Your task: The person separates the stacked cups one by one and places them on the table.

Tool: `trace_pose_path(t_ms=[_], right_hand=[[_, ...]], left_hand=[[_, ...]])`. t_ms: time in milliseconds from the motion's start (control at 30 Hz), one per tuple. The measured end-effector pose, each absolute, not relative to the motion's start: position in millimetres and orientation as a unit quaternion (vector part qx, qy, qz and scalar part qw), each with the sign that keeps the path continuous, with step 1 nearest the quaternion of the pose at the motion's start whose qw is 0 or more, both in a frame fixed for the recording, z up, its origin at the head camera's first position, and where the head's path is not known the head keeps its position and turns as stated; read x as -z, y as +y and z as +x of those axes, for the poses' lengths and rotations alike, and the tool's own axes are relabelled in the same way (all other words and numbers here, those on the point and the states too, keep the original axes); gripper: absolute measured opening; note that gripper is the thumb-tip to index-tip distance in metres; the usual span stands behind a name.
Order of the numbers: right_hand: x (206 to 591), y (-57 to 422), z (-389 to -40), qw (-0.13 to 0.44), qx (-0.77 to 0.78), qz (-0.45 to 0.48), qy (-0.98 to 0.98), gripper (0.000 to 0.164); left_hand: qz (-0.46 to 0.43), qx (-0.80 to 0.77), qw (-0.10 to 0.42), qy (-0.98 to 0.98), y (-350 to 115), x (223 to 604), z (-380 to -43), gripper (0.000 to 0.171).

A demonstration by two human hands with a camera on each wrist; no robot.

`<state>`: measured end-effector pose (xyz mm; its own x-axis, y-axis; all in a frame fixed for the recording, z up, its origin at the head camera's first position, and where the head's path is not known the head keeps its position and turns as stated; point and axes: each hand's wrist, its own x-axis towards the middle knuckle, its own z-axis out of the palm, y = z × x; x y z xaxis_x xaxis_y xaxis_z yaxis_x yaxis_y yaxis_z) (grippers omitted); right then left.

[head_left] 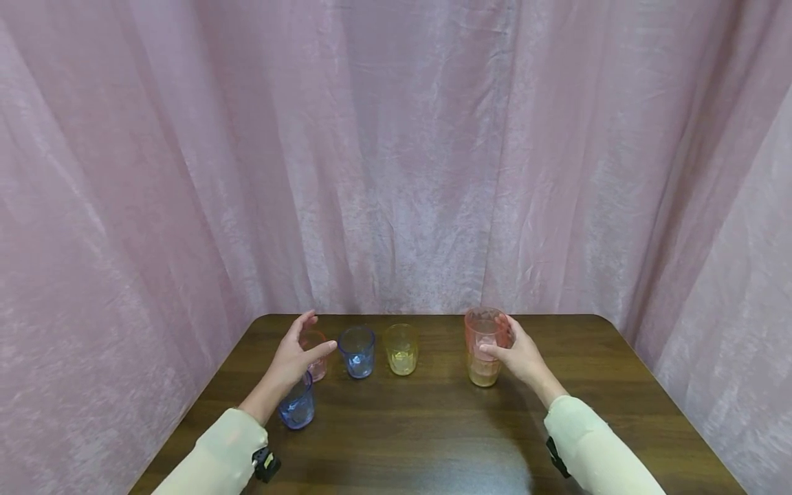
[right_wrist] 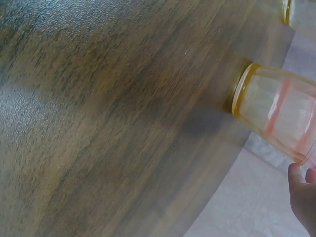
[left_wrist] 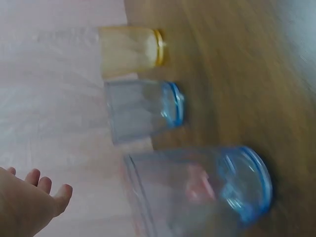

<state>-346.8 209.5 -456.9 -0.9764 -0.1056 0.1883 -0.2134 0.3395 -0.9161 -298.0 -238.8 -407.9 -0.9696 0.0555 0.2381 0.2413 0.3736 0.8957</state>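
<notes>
My right hand [head_left: 522, 354] grips a clear pink glass [head_left: 479, 324], thumb in front and fingers on its far side. This pink glass sits inside a yellow glass [head_left: 482, 377], whose base rests on the table in the right wrist view. On the left, my left hand [head_left: 295, 359] hovers with fingers spread and holds nothing. Partly hidden behind it stands another pink glass [head_left: 318, 371]. Nearer me, below that hand, is a blue glass [head_left: 298, 410]. A second blue glass [head_left: 358, 363] and a second yellow glass [head_left: 402, 359] stand upright to the right.
The glasses stand on a dark brown wooden table [head_left: 396, 433] with rounded far corners. Pink velvety curtains [head_left: 408, 172] hang behind it and along both sides.
</notes>
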Motion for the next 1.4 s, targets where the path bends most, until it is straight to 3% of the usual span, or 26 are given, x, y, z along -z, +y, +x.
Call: trace_pose_path(t_ms=[233,733,933,1400], right_hand=[[458,212,-345,0.045,-0.586,0.105,-0.802,0.093],[463,212,-342,0.057,-0.554,0.09,-0.826,0.082],[467,212,-342,0.057,-0.569,0.091,-0.815,0.078],[466,205,-339,0.053,-0.567,0.086,-0.818,0.081]], left_hand=[[-0.112,0.591,0.035,-0.798,-201,397,-304,0.09],[-0.185,0.59,0.02,-0.786,-113,406,-321,0.09],[-0.187,0.589,-0.006,-0.786,-80,414,-329,0.089],[-0.175,0.59,-0.014,-0.788,-17,429,-348,0.09]])
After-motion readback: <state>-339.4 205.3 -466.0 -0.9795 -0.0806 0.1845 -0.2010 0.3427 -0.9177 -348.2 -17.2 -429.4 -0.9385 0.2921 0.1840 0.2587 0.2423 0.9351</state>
